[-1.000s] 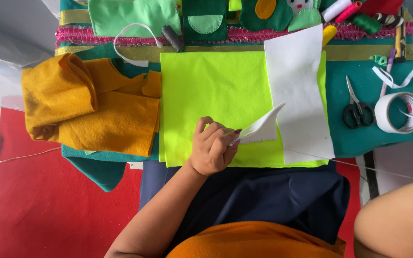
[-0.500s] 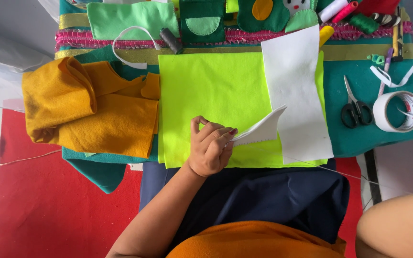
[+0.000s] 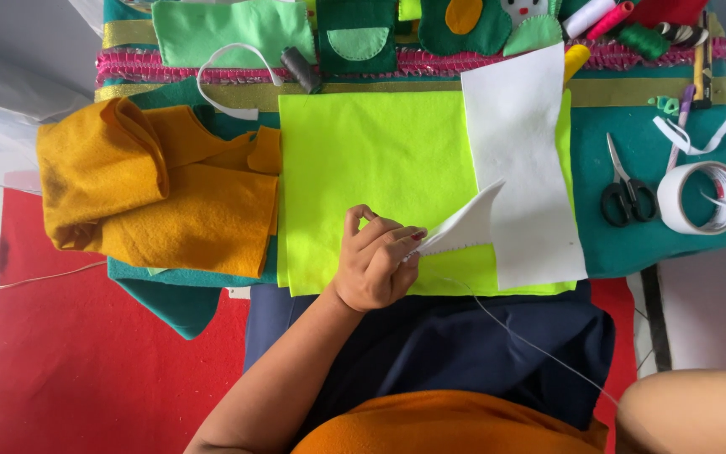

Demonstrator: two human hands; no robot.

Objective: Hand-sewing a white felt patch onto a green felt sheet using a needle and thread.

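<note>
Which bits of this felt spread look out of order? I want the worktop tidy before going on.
The mustard felt lies crumpled and folded over itself at the left, unlike the flat lime sheet. The left hand pinches a white piece. Nothing looks spilled or torn.

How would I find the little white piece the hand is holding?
Start at the big neon yellow-green felt sheet in the middle. At its lower edge the left hand pinches a small pointed white piece. Unlike the large flat white sheet beside it, it is lifted and trails a thread.
</note>
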